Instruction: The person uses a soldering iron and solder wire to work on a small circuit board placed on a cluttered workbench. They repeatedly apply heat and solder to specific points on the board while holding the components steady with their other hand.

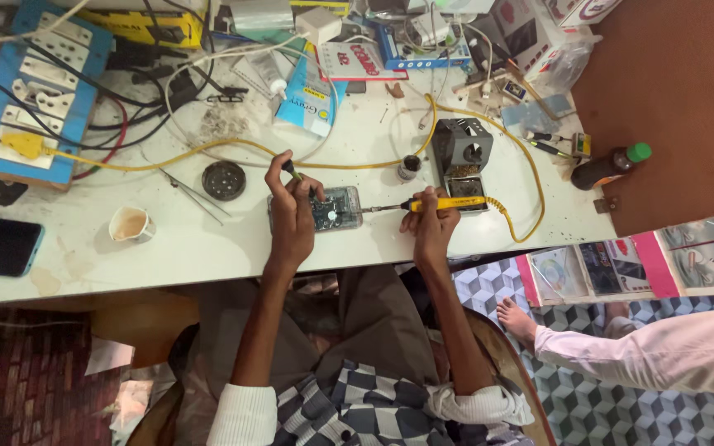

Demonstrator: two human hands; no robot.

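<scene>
The soldering iron (433, 203) lies nearly level across the white worktable (208, 248), its long axis running side to side in the head view; the metal tip points toward the left hand and reaches the near edge of the circuit board (330, 209), while its yellow cord (522, 198) loops away past the fingers on the other side. The right hand (430, 227) has its fingers curled closed around the yellow handle. The left hand (292, 213) rests on the board, fingers pinched shut on a thin dark-tipped tool (291, 170) held upright above it. Just beyond the right fingers stands a grey iron stand (463, 149); a small dark pot (409, 168) sits beside it.
</scene>
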